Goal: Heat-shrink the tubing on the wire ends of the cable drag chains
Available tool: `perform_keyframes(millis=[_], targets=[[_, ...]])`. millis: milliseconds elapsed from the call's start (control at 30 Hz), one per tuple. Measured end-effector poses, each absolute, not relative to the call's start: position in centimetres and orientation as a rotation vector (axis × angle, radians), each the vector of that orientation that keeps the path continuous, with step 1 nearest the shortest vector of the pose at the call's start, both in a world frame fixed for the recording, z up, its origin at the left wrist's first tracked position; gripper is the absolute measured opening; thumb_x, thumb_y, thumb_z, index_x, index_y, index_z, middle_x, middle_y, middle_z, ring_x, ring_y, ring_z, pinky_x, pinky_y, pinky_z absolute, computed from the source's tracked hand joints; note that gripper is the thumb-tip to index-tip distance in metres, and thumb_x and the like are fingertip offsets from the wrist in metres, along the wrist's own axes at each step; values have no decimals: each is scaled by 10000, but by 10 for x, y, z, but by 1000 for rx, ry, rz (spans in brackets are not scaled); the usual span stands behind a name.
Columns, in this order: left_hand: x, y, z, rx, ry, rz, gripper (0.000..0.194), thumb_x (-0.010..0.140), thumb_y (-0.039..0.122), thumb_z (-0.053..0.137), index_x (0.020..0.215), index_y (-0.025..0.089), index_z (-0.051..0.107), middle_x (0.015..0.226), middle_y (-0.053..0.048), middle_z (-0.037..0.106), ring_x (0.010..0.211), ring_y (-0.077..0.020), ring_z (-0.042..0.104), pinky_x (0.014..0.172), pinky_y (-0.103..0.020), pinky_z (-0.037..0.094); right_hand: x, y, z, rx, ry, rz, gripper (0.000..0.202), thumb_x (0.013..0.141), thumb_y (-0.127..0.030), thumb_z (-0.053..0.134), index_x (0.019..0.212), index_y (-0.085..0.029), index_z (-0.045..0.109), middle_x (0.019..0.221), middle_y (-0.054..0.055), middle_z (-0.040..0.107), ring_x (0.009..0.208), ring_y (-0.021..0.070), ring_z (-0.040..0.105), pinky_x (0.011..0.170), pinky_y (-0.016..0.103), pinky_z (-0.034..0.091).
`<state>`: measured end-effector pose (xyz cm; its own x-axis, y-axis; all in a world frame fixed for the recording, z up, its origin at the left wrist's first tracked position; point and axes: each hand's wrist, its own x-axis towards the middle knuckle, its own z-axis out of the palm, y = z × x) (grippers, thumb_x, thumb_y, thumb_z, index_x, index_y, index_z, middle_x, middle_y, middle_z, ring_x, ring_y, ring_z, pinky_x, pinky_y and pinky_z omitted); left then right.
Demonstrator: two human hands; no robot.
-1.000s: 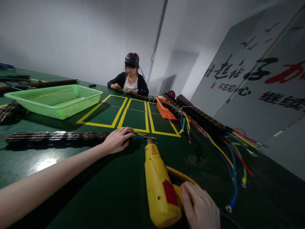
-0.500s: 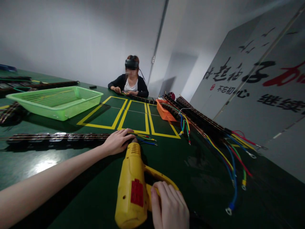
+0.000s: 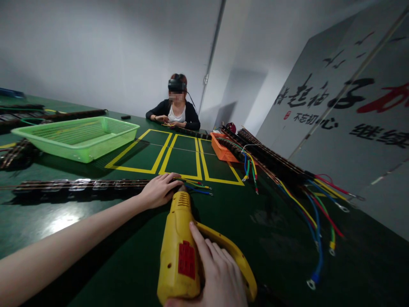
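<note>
Right hand (image 3: 220, 273): fingers curled round the body of a yellow heat gun (image 3: 174, 256), index finger laid forward along its side.
Heat gun: on the near side of the green table (image 3: 281, 238), nozzle pointing away, its tip just beside the left fingertips; whether it touches the wires is hard to make out.
Left hand (image 3: 161, 189): palm down over the end of a dark segmented strip (image 3: 105, 186); how tightly the fingers close is hidden.
Wires (image 3: 201, 191): blue, green, yellow and red ends fan out rightward from under the left hand.
Dark strip: runs leftward from the hand, nearer than the green basket (image 3: 76, 147).
Yellow tape outlines (image 3: 162, 153): mid-table, beyond the left hand.
Orange basket (image 3: 220, 149): toward the table's far right corner.
Strip bundles (image 3: 271, 155): along the right edge, lugged coloured leads (image 3: 319, 256) trailing nearward.
Co-worker (image 3: 188, 113): seated at the far edge, wearing a headset, hands together low over the table.
</note>
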<state>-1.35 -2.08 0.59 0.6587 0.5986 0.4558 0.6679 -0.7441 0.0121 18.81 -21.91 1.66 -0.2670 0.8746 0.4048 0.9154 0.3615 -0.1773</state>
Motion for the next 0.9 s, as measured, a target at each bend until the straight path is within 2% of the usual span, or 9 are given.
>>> perform_keyframes(millis=[200, 333, 533, 800, 900], targets=[[-15, -21, 7, -2727, -1030, -657, 435, 850, 191, 485, 1280, 256, 507, 1330, -82, 486, 1126, -245, 535, 939, -414, 472, 197, -219, 25, -1611, -2212, 102, 1184, 544, -872, 564, 1503, -261, 233, 1268, 65, 621, 1041, 322, 652, 813, 407, 549], [-15, -22, 7, -2731, -1021, -655, 449, 839, 178, 485, 1281, 254, 511, 1340, -86, 476, 1144, -252, 526, 959, -428, 467, 207, -219, 29, -1692, -2176, 167, 1186, 535, -797, 654, 1507, -282, 210, 1302, 66, 595, 1110, 335, 614, 853, 443, 536], [-17, -20, 5, -2723, -1021, -659, 428, 848, 179, 476, 1267, 255, 523, 1339, -81, 476, 1154, -246, 526, 969, -418, 468, 231, -220, 28, -1749, -2142, 188, 1163, 513, -678, 755, 1489, -262, 278, 1286, 103, 603, 1125, 338, 604, 900, 457, 511], [-16, -20, 4, -2727, -1010, -668, 430, 846, 180, 468, 1268, 250, 521, 1350, -84, 473, 1146, -244, 527, 971, -424, 469, 268, -228, 32, -1727, -2132, 135, 1151, 466, -686, 764, 1449, -228, 378, 1255, 98, 625, 1081, 311, 636, 863, 392, 545], [-15, -20, 4, -2717, -1015, -659, 423, 860, 190, 453, 1274, 255, 513, 1349, -79, 472, 1150, -244, 524, 975, -419, 464, 284, -230, 27, -1662, -2137, 89, 1141, 499, -737, 720, 1458, -233, 362, 1284, 84, 606, 1095, 293, 631, 869, 358, 543]])
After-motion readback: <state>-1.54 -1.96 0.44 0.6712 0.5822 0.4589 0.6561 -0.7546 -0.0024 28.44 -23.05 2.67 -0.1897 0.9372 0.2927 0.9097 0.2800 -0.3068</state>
